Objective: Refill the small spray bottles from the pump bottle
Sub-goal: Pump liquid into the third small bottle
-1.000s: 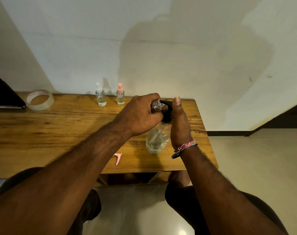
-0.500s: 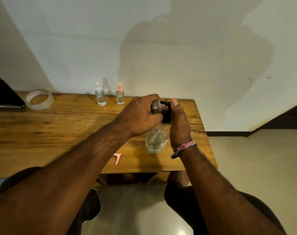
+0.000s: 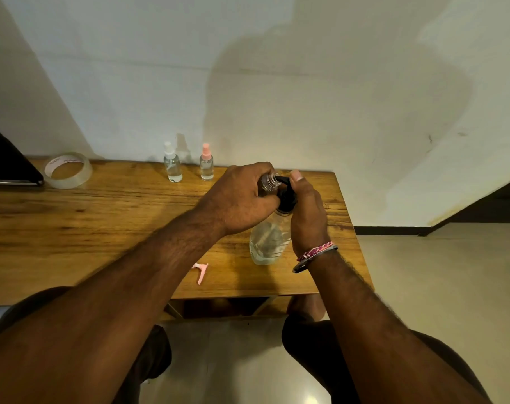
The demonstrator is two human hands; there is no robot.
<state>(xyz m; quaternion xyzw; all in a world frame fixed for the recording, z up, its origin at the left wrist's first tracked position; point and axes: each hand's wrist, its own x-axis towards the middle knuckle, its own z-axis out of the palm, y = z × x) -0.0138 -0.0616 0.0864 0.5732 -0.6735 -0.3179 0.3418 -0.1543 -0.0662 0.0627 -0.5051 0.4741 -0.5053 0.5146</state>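
Desk (image 3: 73,228) wood against white wall (image 3: 277,83), tile floor (image 3: 437,287); left hand (image 3: 239,196) grips small bottle (image 3: 268,182), right hand (image 3: 307,217) grips pump bottle (image 3: 266,243).

Dim, warm light — a broad shadow on the wall (image 3: 320,118); edges bend, perhaps slightly soft.

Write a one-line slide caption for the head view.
Left hand holds an uncapped small bottle at the black nozzle of the pump bottle while the right hand presses the pump.

small bottle (image 3: 267,184) mostly hidden by left hand (image 3: 238,199)
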